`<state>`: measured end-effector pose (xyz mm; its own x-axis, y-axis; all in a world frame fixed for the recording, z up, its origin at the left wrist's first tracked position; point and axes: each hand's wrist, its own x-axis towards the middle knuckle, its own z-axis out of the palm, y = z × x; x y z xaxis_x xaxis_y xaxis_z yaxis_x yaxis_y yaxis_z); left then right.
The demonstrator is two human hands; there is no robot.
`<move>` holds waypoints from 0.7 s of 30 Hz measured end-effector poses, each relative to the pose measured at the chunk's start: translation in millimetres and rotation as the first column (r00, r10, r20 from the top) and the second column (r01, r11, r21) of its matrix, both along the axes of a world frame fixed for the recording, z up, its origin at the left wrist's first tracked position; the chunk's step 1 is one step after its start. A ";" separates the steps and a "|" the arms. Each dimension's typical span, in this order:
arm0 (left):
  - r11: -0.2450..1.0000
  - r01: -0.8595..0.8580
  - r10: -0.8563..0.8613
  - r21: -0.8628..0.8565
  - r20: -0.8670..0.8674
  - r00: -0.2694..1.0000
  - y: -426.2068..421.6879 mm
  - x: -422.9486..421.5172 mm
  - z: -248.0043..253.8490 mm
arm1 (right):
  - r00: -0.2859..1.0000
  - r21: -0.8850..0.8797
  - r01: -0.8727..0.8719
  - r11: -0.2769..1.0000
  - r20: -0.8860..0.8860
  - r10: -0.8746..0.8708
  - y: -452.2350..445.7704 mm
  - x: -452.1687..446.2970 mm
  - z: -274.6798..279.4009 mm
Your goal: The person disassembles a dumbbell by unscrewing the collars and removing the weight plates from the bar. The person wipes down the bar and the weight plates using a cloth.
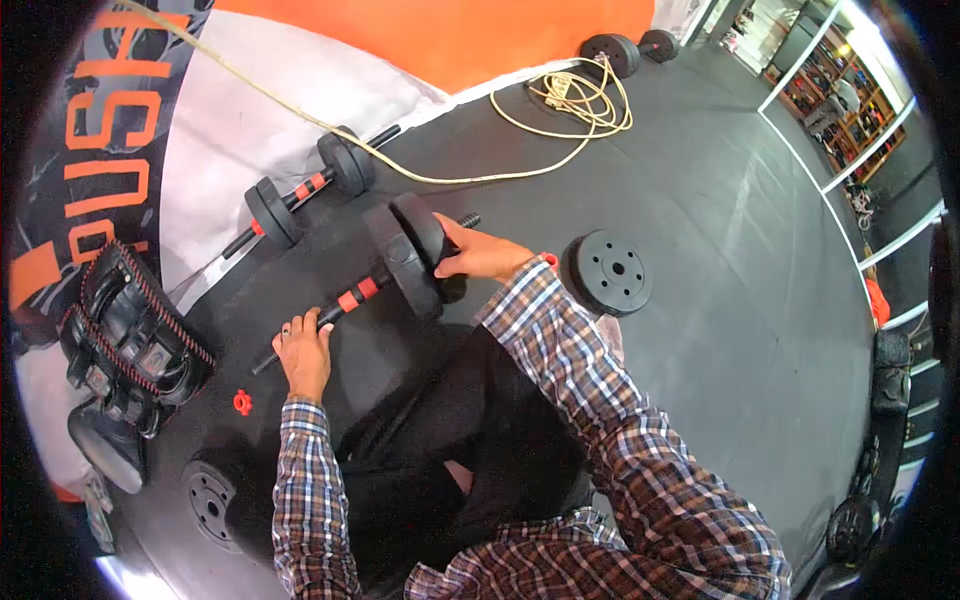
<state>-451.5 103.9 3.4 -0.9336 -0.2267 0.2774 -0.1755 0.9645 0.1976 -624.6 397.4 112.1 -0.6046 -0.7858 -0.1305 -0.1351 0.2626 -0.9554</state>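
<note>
A dumbbell bar (358,294) with a red-and-black grip and threaded ends lies slanted in front of me. Two black weight plates (405,262) sit at its right end. My left hand (304,352) is closed round the bar near its left end, where no plate is fitted. With fingers curled over the rim, my right hand (482,252) grips the outer plate (424,228). A red star-shaped collar nut (242,402) lies on the mat left of my left hand. Some red also shows behind my right wrist, mostly hidden by the sleeve.
Loose weight plates lie right (612,273) and lower left (208,506). A loaded dumbbell (308,188) rests beyond my hands, by the wall padding. Black strike pads (135,330) are at left. A yellowish cord (480,181) trails across the mat. Another dumbbell (612,55) stands far back.
</note>
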 end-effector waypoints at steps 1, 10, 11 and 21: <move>1.000 -0.004 0.004 -0.007 0.008 1.000 -1.0 -0.6 -2.5 | 0.999 -0.053 0.036 0.998 0.043 -0.033 -0.7 0.2 -3.4; 0.999 0.035 -0.036 -0.042 -0.026 0.999 -1.0 -3.3 -1.4 | 0.874 0.208 0.423 0.882 -0.352 -0.336 -28.3 20.2 -7.9; 0.999 0.033 -0.034 -0.037 -0.024 0.999 -1.2 -3.7 -3.1 | 0.872 0.220 0.420 0.880 -0.367 -0.324 -28.0 19.4 -7.6; 1.000 0.008 -0.009 -0.018 -0.024 1.000 2.9 -3.5 -1.5 | 0.914 0.092 0.311 0.946 -0.303 -0.270 -17.5 19.8 -6.1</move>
<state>-455.0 106.9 1.9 -0.9285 -0.2135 0.3039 -0.1626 0.9694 0.1840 -604.8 379.9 106.0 -0.8307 -0.5566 -0.0129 -0.2921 0.4554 -0.8410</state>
